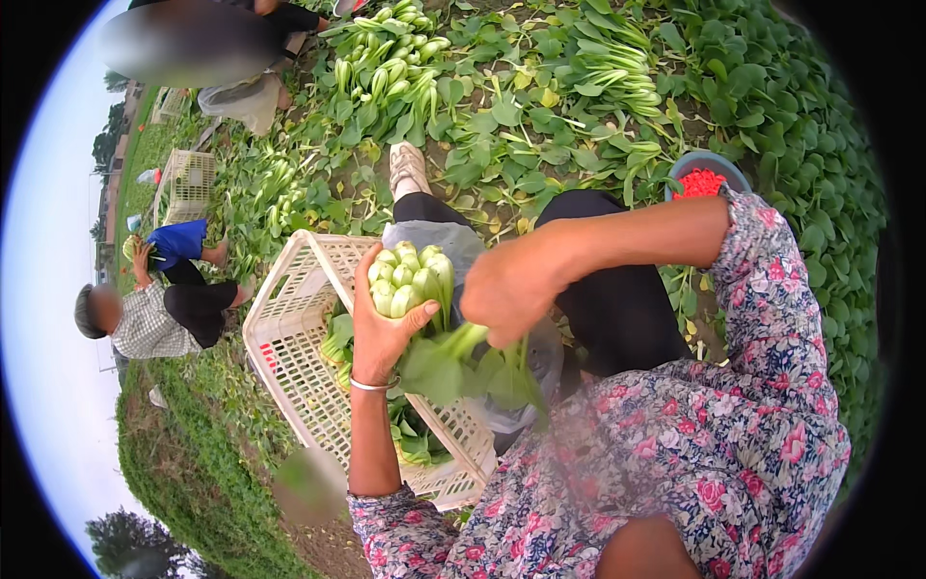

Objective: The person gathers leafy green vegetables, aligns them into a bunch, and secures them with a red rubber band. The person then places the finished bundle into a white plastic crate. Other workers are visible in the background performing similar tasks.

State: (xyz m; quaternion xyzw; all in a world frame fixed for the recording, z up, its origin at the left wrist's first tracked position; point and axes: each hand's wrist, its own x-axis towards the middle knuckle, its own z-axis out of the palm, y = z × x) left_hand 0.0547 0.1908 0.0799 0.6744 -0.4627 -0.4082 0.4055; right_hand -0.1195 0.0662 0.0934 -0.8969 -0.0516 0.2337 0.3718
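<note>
My left hand [383, 333], with a metal bangle at the wrist, grips a bundle of pak choi [409, 279] whose pale green stem ends face up. My right hand [506, 289] is blurred and closed just to the right of that bundle. From under its fingers hang leafy pak choi stalks [463, 344], their leaves down over my lap. A clear plastic sheet [535, 362] covers part of my black trousers. Next to my left arm, a cream plastic crate [289, 391] holds several bundled greens [412, 434].
Loose pak choi lies in heaps [391, 72] and rows [615, 65] ahead. A grey-blue bucket [734, 170] with red pieces stands at right, beside growing plants [817, 181]. One person [155, 318] sits at left holding a bundle; another [289, 29] is at upper left. More crates [189, 181] stand beyond.
</note>
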